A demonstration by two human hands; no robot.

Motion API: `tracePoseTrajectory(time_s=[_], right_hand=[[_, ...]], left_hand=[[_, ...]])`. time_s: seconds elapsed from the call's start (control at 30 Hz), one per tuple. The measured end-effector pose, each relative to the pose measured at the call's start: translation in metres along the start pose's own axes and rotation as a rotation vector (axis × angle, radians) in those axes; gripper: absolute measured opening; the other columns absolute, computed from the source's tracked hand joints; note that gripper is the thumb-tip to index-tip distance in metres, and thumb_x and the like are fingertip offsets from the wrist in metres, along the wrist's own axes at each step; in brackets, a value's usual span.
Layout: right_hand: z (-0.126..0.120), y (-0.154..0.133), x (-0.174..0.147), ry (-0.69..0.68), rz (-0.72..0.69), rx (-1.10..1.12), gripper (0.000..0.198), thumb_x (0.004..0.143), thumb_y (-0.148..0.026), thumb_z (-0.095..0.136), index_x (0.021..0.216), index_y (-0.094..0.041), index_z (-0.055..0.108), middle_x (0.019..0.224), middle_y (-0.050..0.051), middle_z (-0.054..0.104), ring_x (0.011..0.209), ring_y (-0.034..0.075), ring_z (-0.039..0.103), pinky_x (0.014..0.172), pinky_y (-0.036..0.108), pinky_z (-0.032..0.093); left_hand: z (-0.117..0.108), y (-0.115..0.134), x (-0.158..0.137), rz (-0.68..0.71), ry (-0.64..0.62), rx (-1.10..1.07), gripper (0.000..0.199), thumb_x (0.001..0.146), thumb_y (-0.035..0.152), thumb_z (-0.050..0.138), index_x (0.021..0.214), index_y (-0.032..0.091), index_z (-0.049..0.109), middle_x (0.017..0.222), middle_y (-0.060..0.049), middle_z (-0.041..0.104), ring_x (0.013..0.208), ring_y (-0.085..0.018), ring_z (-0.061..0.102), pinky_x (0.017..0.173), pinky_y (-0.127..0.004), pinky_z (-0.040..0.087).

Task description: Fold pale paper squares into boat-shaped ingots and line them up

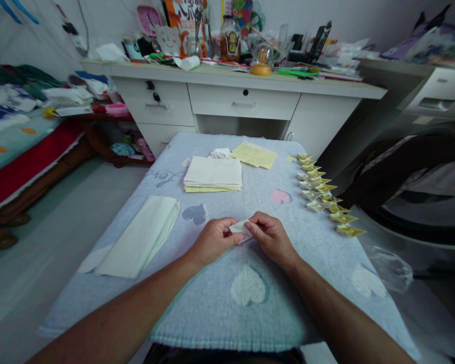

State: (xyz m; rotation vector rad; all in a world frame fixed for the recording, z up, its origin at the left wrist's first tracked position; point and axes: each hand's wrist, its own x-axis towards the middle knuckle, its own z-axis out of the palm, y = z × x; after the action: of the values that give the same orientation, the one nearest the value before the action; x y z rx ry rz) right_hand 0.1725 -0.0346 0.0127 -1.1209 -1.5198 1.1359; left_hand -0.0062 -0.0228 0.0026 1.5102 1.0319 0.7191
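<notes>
Between my two hands, above the cloth-covered table, is a small folded piece of white paper (239, 228). My left hand (217, 237) pinches its left end between thumb and fingers. At its right side, my right hand (270, 233) grips it, thumb on top. Beyond the hands lies a stack of white paper sheets (213, 172) with yellow ones at the bottom. A yellow creased sheet (255, 154) rests behind it to the right. Folded paper boats (341, 218), yellow and whitish, stand in rows along the table's right edge.
A long folded pale paper (140, 237) lies on the left of the tablecloth (212, 308). Crumpled white paper (220, 152) sits behind the stack. A white desk (246, 103) with a cluttered top stands beyond, a bed (34, 146) at left, a washing machine (432, 101) at right.
</notes>
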Motion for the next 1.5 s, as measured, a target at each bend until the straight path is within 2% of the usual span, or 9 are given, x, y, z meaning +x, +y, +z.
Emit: tracePoseTrajectory(time_s=[0.27, 0.53, 0.73, 0.8, 0.9, 1.1, 1.2, 1.3, 1.5], right_hand=[[0.001, -0.005, 0.000, -0.032, -0.016, -0.019, 0.018, 0.086, -0.034, 0.059, 0.078, -0.018, 0.060, 0.067, -0.001, 0.053, 0.062, 0.012, 0.048, 0.059, 0.024, 0.038], [-0.001, -0.002, 0.002, 0.057, -0.053, -0.117, 0.018, 0.086, -0.029, 0.056, 0.072, -0.018, 0.059, 0.065, -0.002, 0.051, 0.062, 0.012, 0.047, 0.059, 0.023, 0.036], [0.000, -0.004, 0.002, -0.008, 0.037, 0.063, 0.016, 0.085, -0.036, 0.059, 0.087, -0.019, 0.058, 0.072, -0.002, 0.054, 0.065, 0.012, 0.049, 0.060, 0.024, 0.038], [0.000, -0.002, 0.002, -0.033, 0.052, 0.123, 0.020, 0.085, -0.036, 0.059, 0.097, -0.021, 0.054, 0.074, -0.002, 0.054, 0.065, 0.012, 0.049, 0.060, 0.024, 0.038], [0.001, 0.003, 0.002, -0.019, 0.049, 0.147, 0.018, 0.084, -0.032, 0.060, 0.093, -0.022, 0.048, 0.073, -0.004, 0.050, 0.063, 0.011, 0.047, 0.058, 0.023, 0.036], [-0.001, 0.009, 0.004, 0.025, 0.019, -0.023, 0.012, 0.083, -0.027, 0.058, 0.082, -0.021, 0.047, 0.069, -0.005, 0.048, 0.062, 0.011, 0.045, 0.059, 0.023, 0.036], [-0.003, 0.008, 0.005, 0.021, 0.004, -0.154, 0.006, 0.084, -0.024, 0.055, 0.081, -0.020, 0.051, 0.070, -0.004, 0.050, 0.063, 0.011, 0.047, 0.061, 0.024, 0.038], [-0.005, 0.007, 0.005, 0.011, -0.018, -0.294, 0.002, 0.084, -0.020, 0.052, 0.082, -0.020, 0.054, 0.073, -0.002, 0.054, 0.068, 0.013, 0.050, 0.066, 0.026, 0.039], [-0.013, 0.001, 0.002, -0.093, -0.119, -0.474, 0.027, 0.072, -0.008, 0.051, 0.095, -0.020, 0.056, 0.086, 0.002, 0.059, 0.086, 0.019, 0.052, 0.079, 0.032, 0.039]], left_hand=[[0.003, -0.002, -0.001, -0.010, -0.014, 0.103, 0.020, 0.078, 0.034, 0.064, 0.071, 0.016, 0.059, 0.058, 0.003, 0.057, 0.052, -0.011, 0.051, 0.049, -0.020, 0.032], [0.004, 0.006, -0.002, 0.067, 0.024, 0.174, 0.019, 0.077, 0.033, 0.065, 0.082, 0.015, 0.064, 0.063, 0.004, 0.053, 0.058, -0.010, 0.047, 0.054, -0.020, 0.033], [0.001, 0.000, 0.003, 0.047, 0.032, -0.043, 0.018, 0.077, 0.031, 0.066, 0.082, 0.015, 0.060, 0.066, 0.004, 0.052, 0.059, -0.008, 0.046, 0.054, -0.019, 0.034], [0.001, 0.000, 0.004, 0.049, 0.054, -0.170, 0.022, 0.076, 0.028, 0.066, 0.092, 0.016, 0.056, 0.070, 0.004, 0.056, 0.060, -0.008, 0.048, 0.055, -0.018, 0.036], [0.002, -0.001, 0.004, 0.046, 0.072, -0.275, 0.039, 0.076, 0.023, 0.066, 0.109, 0.020, 0.046, 0.074, 0.004, 0.060, 0.058, -0.008, 0.050, 0.054, -0.018, 0.037], [0.002, -0.003, 0.002, 0.120, 0.153, -0.031, 0.021, 0.078, 0.025, 0.065, 0.096, 0.019, 0.055, 0.067, 0.006, 0.050, 0.058, -0.008, 0.047, 0.054, -0.018, 0.035], [-0.002, -0.003, 0.003, 0.178, 0.174, 0.094, 0.014, 0.083, 0.025, 0.059, 0.094, 0.018, 0.062, 0.079, 0.001, 0.058, 0.069, -0.011, 0.054, 0.063, -0.021, 0.041], [-0.006, -0.001, 0.004, 0.182, 0.170, 0.153, 0.021, 0.089, 0.024, 0.047, 0.101, 0.018, 0.064, 0.094, -0.003, 0.066, 0.084, -0.015, 0.060, 0.076, -0.025, 0.046], [-0.007, 0.003, 0.003, 0.177, 0.141, 0.314, 0.023, 0.088, 0.019, 0.047, 0.105, 0.019, 0.063, 0.099, -0.004, 0.069, 0.091, -0.017, 0.063, 0.083, -0.028, 0.047]])
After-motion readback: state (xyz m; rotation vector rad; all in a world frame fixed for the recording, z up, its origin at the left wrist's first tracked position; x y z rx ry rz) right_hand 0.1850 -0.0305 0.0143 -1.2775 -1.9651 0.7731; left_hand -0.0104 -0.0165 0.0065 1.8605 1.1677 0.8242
